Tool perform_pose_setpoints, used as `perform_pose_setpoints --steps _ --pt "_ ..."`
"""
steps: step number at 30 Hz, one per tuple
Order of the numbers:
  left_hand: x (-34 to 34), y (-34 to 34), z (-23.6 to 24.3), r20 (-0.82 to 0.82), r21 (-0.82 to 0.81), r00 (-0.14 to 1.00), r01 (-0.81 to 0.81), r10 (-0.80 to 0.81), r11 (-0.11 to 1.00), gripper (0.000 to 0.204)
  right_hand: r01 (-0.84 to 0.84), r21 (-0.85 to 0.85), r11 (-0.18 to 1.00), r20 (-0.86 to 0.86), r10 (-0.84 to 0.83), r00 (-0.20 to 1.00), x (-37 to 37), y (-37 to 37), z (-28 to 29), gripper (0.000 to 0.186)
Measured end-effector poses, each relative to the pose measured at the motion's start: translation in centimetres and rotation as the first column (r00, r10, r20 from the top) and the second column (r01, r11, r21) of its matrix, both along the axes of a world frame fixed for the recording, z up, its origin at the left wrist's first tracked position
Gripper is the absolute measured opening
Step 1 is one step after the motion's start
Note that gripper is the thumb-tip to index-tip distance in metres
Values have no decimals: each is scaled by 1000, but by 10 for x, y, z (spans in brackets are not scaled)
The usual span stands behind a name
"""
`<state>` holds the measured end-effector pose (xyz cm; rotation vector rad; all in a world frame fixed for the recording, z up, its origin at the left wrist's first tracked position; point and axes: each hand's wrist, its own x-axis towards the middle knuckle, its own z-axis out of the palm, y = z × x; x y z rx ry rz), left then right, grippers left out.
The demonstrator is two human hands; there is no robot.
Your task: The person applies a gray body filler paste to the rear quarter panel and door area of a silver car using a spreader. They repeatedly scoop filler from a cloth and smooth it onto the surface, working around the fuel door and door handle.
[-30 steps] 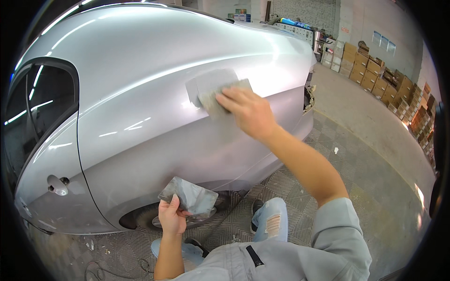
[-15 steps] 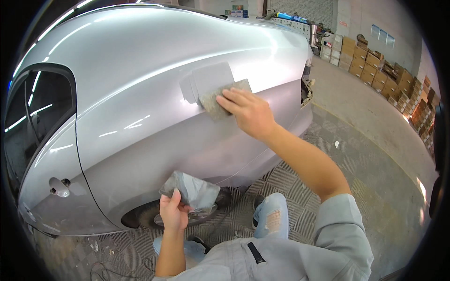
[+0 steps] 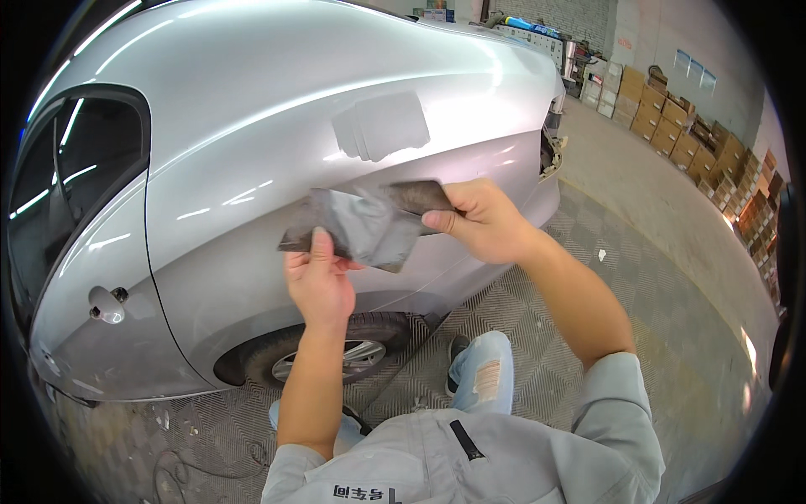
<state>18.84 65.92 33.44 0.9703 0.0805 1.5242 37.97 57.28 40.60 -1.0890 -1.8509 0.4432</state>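
Note:
My left hand [image 3: 321, 286] is closed on a dark flat mixing plate [image 3: 295, 235], thumb on top. Grey filler paste [image 3: 359, 223] is smeared across it. In my right hand [image 3: 491, 223] a thin dark filler spreader [image 3: 426, 196] is pinched between thumb and fingers. Its far end overlaps the right side of the plate, where motion blurs the edges. Both hands are held in front of the silver car's rear side panel [image 3: 243, 168]. Above them on the panel lies a matte grey filler patch [image 3: 382, 126] with uneven lower and left edges.
Below the hands is the car's rear wheel [image 3: 336, 361]. A door handle [image 3: 107, 304] sits at the left. The car's rear end shows exposed parts [image 3: 551, 153]. Cardboard boxes [image 3: 663, 122] line the far wall. A cable [image 3: 180, 475] lies on the patterned floor.
My right hand has brought the spreader off the panel, down to the plate. My left hand has raised the plate. The grey patch's lower part, earlier behind the spreader, now shows.

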Motion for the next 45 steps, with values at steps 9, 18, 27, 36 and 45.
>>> perform_pose_setpoints --steps 9,18,27,36,45 --pt "-40 8 -4 34 -58 999 -35 37 998 23 339 638 692 412 -679 608 42 88 56 25" --pt "-46 13 -28 -61 -16 998 27 -27 1000 22 329 595 733 494 -657 570 42 104 52 32" --pt "-25 12 -30 -81 -84 995 55 -62 995 23 296 561 774 426 -576 698 36 52 -12 32" --pt "1 16 -11 -44 -3 992 118 -118 993 22 -11 -58 998 -83 6 997 -10 16 9 24" --pt "-58 28 0 72 41 997 13 -16 999 26 295 640 709 448 -657 606 16 87 62 30"
